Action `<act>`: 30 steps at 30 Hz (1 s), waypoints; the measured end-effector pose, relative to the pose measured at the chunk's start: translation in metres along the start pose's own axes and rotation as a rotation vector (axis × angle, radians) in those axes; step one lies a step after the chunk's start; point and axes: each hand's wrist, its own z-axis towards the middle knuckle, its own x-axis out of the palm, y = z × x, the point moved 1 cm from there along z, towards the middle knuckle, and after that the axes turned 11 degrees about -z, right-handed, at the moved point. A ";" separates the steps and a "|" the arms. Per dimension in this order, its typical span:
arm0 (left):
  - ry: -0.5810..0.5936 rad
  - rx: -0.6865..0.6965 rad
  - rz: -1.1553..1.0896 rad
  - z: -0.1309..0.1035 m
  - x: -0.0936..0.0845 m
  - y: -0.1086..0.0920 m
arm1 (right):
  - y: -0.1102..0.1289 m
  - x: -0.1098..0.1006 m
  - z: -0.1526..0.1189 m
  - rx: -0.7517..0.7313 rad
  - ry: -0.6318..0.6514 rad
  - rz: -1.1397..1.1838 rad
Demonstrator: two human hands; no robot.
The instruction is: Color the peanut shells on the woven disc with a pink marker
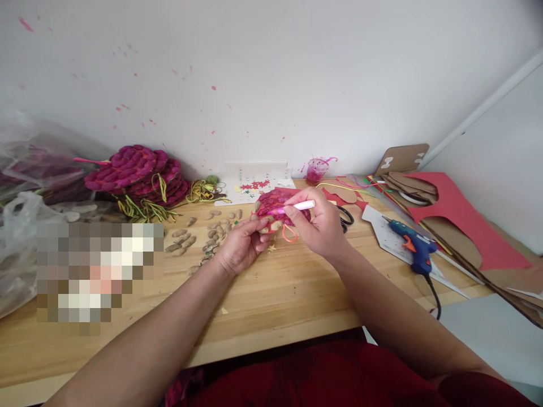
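My left hand [242, 247] grips the lower left edge of a peanut-shell craft piece [278, 200], holding it above the table. Most of its shells are magenta; a few near the lower edge are still bare tan. An orange loop of cord [290, 233] hangs from its near side. In my right hand [323, 226] is a paintbrush [303, 206] with a white handle and a magenta front end, which touches the shells. Loose peanuts [214, 234] lie on the table to the left of my hands. Behind the piece, small red stars [254, 185] rest on white paper.
At back left stands a stack of magenta peanut pieces [131, 169] with yellow-green cords, beside plastic bags [25, 226]. A cup of magenta paint [316, 171] is by the wall. To the right are black-handled scissors [347, 216], a blue glue gun [413, 243] and red cut-out sheets [475, 220].
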 end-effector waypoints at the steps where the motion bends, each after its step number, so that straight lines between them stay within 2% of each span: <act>1: 0.003 -0.001 -0.001 0.000 0.000 0.000 | 0.000 0.000 0.000 0.005 0.014 0.002; 7: -0.007 -0.004 0.012 0.000 -0.001 0.000 | -0.002 0.000 0.001 0.028 -0.027 0.016; 19: 0.025 -0.013 0.007 0.000 0.000 0.001 | -0.008 0.000 0.002 0.042 -0.017 0.061; 30: -0.020 0.024 0.037 -0.001 -0.001 0.002 | -0.011 0.001 0.003 0.034 -0.064 0.085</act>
